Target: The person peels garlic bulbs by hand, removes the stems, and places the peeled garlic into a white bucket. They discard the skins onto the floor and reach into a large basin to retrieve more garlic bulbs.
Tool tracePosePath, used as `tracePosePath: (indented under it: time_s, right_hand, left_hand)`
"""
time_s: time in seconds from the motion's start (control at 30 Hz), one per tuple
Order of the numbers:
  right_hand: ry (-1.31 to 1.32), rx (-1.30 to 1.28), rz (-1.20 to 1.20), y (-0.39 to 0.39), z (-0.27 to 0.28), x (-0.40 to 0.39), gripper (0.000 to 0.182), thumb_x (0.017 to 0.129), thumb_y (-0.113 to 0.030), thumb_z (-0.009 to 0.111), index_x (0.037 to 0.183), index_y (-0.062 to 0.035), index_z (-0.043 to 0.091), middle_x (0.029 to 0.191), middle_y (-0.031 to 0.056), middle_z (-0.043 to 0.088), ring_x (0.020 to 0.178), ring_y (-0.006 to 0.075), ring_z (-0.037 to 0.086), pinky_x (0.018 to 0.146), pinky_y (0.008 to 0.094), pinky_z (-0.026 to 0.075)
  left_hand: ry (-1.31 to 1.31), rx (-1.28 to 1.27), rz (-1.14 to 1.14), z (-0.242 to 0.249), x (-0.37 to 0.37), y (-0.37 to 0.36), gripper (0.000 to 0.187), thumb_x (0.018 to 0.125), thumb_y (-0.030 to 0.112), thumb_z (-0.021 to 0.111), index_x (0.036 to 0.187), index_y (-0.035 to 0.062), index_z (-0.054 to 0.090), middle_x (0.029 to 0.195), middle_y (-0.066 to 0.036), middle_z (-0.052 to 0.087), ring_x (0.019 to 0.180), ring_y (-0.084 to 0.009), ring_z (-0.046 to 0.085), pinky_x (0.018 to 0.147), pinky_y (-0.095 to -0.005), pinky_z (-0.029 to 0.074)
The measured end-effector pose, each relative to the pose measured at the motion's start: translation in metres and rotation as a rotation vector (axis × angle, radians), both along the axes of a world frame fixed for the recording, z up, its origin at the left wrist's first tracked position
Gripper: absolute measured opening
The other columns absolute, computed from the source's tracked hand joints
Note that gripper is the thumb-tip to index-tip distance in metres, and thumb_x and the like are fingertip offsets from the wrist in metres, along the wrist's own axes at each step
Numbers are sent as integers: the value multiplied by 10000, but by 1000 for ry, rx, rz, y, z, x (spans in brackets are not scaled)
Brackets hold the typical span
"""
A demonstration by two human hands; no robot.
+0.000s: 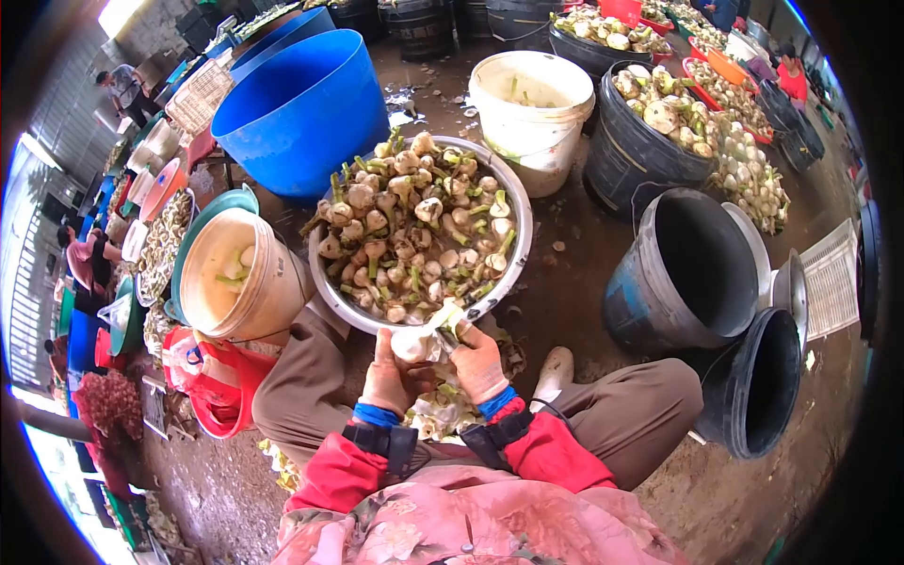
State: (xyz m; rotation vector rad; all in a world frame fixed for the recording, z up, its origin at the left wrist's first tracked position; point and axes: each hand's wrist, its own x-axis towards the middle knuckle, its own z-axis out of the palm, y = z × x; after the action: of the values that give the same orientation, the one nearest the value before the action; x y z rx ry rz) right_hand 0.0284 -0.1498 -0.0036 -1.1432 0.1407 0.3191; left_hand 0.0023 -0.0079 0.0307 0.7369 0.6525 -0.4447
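Note:
A pale garlic bulb [411, 344] is gripped in my left hand [384, 379], its green-white stem pointing up and to the right. My right hand [478, 363] is closed around a small knife [446, 337] against the stem; most of the knife is hidden by the fingers. Just beyond both hands, a wide metal basin [521, 247] holds a heap of untrimmed garlic bulbs [414, 212] with roots and cut stems. Below my hands, between my legs, lies a pile of garlic peelings [441, 412].
A white bucket [532, 122] and a big blue tub [301, 113] stand behind the basin. To the left are a cream bucket [235, 273] and a red basket [226, 386]. Black buckets [697, 268] stand right, near a heaped garlic tub [650, 141]. Other people are farther off.

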Motion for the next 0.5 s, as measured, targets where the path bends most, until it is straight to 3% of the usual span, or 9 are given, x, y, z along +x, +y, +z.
tracePosePath:
  time_s: [0.07, 0.1, 0.13, 0.2, 0.23, 0.33, 0.4, 0.47, 0.5]
  right_hand:
    - [15, 0, -77, 2, -2, 2, 450, 765, 98, 441, 1188, 17, 572, 1087, 73, 637, 961, 115, 576, 827, 234, 450]
    - [-7, -134, -35, 0, 6, 1, 451, 765, 94, 441, 1191, 18, 569, 1084, 75, 638, 958, 116, 577, 828, 238, 451]
    - [-28, -268, 11, -1, 11, 0, 451, 766, 89, 440, 1194, 18, 567, 1082, 76, 640, 955, 118, 579, 828, 242, 452]
    - [-115, -233, 24, 1, 2, -4, 398, 795, 59, 476, 1175, 10, 582, 1049, 66, 648, 944, 110, 577, 824, 250, 455]
    - [-90, -119, 117, -1, 5, -5, 371, 807, 44, 500, 1164, 2, 591, 1039, 58, 647, 939, 108, 576, 824, 249, 456]
    - [-37, 116, 239, -10, 16, -9, 313, 825, 10, 566, 1132, -27, 613, 1011, 33, 639, 922, 97, 572, 808, 243, 463]
    - [30, 239, 281, -12, 14, -9, 331, 809, 26, 575, 1134, -25, 609, 1023, 25, 630, 913, 96, 573, 792, 240, 470]
    - [47, 253, 257, -15, 19, -7, 339, 803, 30, 580, 1136, -21, 608, 996, 20, 633, 885, 96, 581, 761, 238, 479]
    - [104, 138, 210, -18, 21, -4, 334, 809, 27, 571, 1137, -20, 608, 974, 25, 638, 865, 96, 586, 752, 239, 484]
  left_hand:
    - [-161, 405, 174, -7, -6, -12, 647, 759, 681, 552, 1081, 120, 578, 877, -74, 593, 675, -161, 536, 594, -293, 466]
    - [-304, 487, 103, 5, -13, -15, 800, 743, 641, 620, 1276, 74, 436, 1030, -87, 572, 862, -179, 555, 790, -349, 470]
    - [-300, 490, 102, 2, -15, -17, 800, 743, 641, 620, 1276, 74, 436, 1030, -87, 572, 862, -179, 555, 790, -349, 470]
    - [-572, 654, 107, -1, -18, -20, 882, 752, 448, 732, 1384, 69, 246, 1162, -93, 538, 1000, -198, 544, 853, -350, 465]
    - [-570, 681, 109, 7, -16, -16, 977, 688, 313, 818, 1399, 58, 198, 1190, -112, 520, 1037, -218, 522, 862, -341, 464]
    - [-640, 553, 30, 10, -8, -7, 971, 648, 242, 849, 1377, 43, 239, 1152, -109, 552, 1012, -198, 543, 853, -324, 471]
    - [-505, 438, 6, 8, -6, -2, 895, 622, 185, 861, 1323, 38, 325, 1071, -103, 596, 954, -188, 585, 829, -303, 487]
    - [-461, 245, 53, 0, -5, -1, 750, 645, 183, 842, 1241, 44, 408, 969, -84, 625, 847, -190, 628, 721, -301, 531]
    - [-379, 191, -39, 4, -8, 3, 658, 676, 211, 819, 1188, 46, 441, 905, -60, 614, 751, -190, 633, 583, -308, 543]
